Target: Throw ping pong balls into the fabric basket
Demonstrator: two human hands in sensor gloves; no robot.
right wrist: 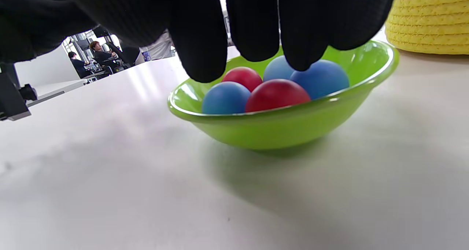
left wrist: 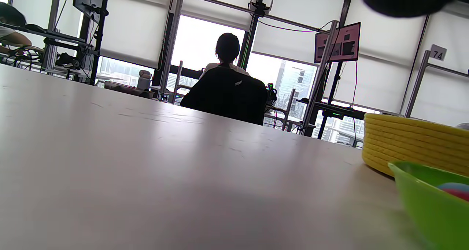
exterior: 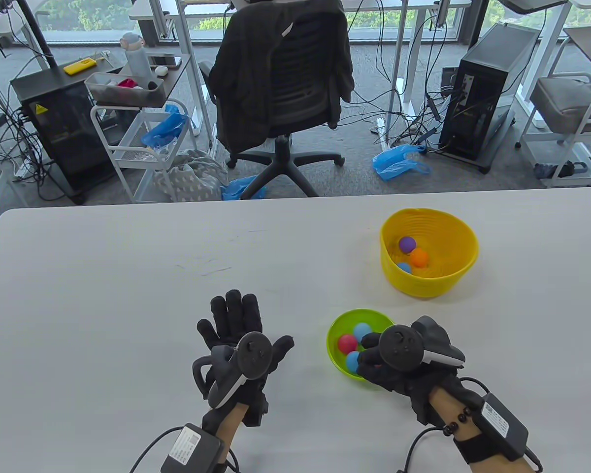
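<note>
Hovering R hand fingers apart over glossy green bowl, smooth balls, L hand splayed flat.

Right hand covers green bowl's near rim (fingertip contact with balls unclear); left wrist view cuts bowl off.

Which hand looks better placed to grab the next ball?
The right hand: its fingers already hang over the balls in the green bowl. The left hand lies spread flat on the table, off to the bowl's side.
</note>
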